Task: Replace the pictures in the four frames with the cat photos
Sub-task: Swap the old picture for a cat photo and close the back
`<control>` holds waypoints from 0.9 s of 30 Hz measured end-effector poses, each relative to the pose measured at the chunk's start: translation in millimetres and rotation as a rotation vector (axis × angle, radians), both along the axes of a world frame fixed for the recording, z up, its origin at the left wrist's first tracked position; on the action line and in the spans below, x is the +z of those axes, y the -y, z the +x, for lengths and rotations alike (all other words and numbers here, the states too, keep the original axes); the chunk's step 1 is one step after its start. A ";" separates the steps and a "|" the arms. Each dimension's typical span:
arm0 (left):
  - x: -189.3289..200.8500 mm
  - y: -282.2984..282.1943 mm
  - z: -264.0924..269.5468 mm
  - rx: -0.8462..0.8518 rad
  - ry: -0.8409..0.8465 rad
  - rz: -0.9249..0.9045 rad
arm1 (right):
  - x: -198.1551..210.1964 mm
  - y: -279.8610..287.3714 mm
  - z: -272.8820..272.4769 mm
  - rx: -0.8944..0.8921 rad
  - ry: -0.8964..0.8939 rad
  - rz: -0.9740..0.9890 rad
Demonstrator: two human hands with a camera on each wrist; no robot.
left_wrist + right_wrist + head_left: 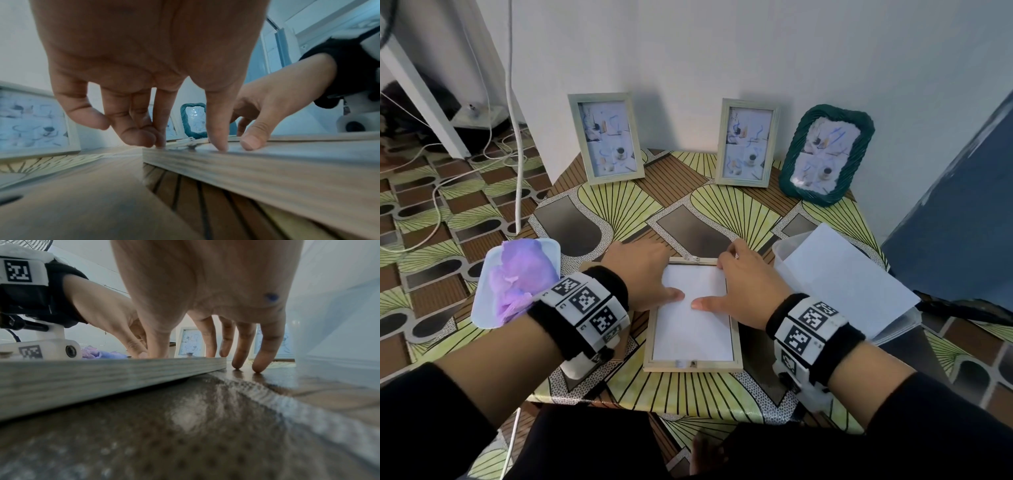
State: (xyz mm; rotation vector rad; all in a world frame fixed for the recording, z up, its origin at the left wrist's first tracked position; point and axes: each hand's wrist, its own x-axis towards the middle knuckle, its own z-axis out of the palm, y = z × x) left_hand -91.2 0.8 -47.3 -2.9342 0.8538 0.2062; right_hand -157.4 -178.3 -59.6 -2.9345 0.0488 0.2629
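A light wooden frame (692,366) lies face down in the middle of the table, and a white sheet (693,329) fills its back opening. My left hand (643,274) rests on the frame's far left corner, its thumb (218,129) pressing the sheet. My right hand (739,284) rests on the far right corner and its thumb (252,139) presses the sheet beside the left one. Its outer fingertips (259,366) touch the table beside the frame's edge (102,378). Three more frames stand against the wall with abstract prints: a pale one (606,137), another pale one (746,142), and a green one (825,154).
A clear box (787,253) holding white sheets (846,277) stands right of the frame. A white tray (482,308) with purple cloth (517,281) sits at the left edge. A tan board (587,267) lies under my left wrist. Cables run over the floor at left.
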 end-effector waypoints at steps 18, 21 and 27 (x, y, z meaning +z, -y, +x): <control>-3.1 -3.7 28.8 0.142 -0.305 -0.233 | -6.4 2.9 1.8 0.007 0.023 0.026; -3.2 -2.7 32.3 0.153 -0.356 -0.252 | -6.5 3.6 1.4 0.027 0.037 0.045; -3.7 -3.5 28.0 0.094 -0.288 -0.226 | -6.9 5.8 0.9 0.033 0.044 0.055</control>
